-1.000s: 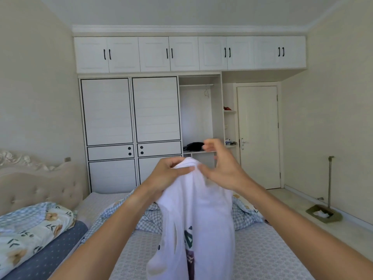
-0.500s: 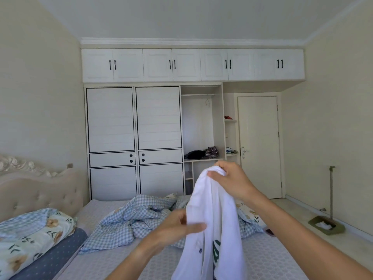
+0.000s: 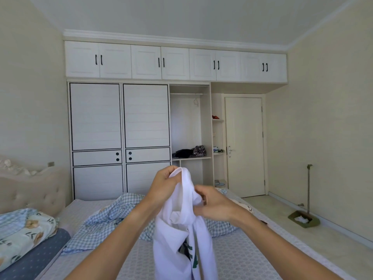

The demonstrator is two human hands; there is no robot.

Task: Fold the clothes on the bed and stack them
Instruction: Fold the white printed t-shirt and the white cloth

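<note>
A soft white shirt [image 3: 177,237] hangs limp in the air above the bed [image 3: 232,257], held up by both hands close together. The left hand [image 3: 161,186] has its fingers curled round the topmost fold of cloth, bunching it into a smooth rounded loop. The right hand [image 3: 214,203], just beside and a little lower, pinches the fabric at a gathered knot of folds. Below the hands the shirt falls in long loose creases, and a dark green print shows on the inner layer. The mattress cover under it looks quilted, grey with a small repeating pattern. Beyond the hands lies a crumpled blue-and-white checked garment [image 3: 113,221], thin and rumpled into ridges. To the left of the left arm sits a floral quilt [image 3: 26,231] against a padded, buttoned headboard [image 3: 34,195]. Farther past the hands, the white wardrobe [image 3: 121,138] has an open bay whose shelf holds dark folded clothes [image 3: 184,152]. Off to the right of the right hand, a green dustpan [image 3: 302,219] on the floor holds white scraps.
</note>
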